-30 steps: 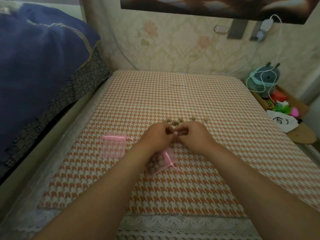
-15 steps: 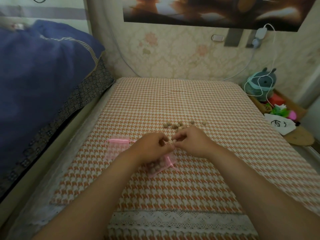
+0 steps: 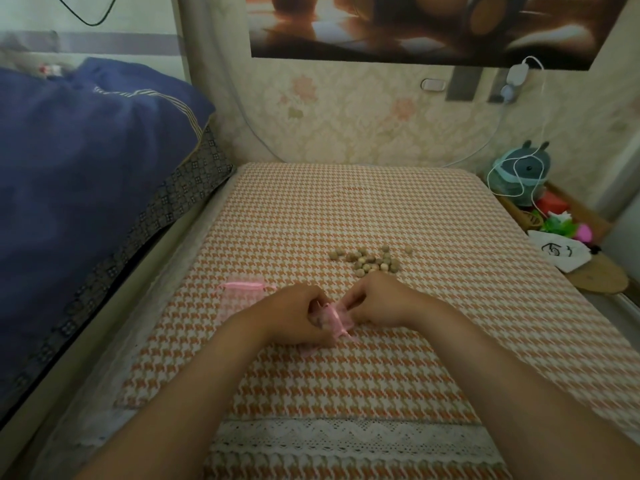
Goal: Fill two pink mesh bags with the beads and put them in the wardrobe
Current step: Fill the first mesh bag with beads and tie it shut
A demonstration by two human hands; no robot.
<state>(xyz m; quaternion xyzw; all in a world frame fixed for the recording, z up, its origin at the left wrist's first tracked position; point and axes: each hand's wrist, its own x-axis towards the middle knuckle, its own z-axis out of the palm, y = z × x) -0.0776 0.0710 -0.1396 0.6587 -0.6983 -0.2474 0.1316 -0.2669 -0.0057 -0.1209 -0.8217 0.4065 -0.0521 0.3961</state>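
Surface: a mattress [image 3: 363, 209] covered in an orange-and-white houndstooth cloth with a white lace border [image 3: 346, 441] at the near edge. On it lie a loose cluster of tan beads [image 3: 370, 261], a flat pink mesh bag [image 3: 239, 299] and a second, bead-filled bag [image 3: 334, 322].

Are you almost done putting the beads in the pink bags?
Not yet. The first pink bag already holds beads; the left hand and right hand grip it at its ribbon. The second pink bag lies flat, seemingly empty. Loose beads wait on the cloth. No wardrobe visible.
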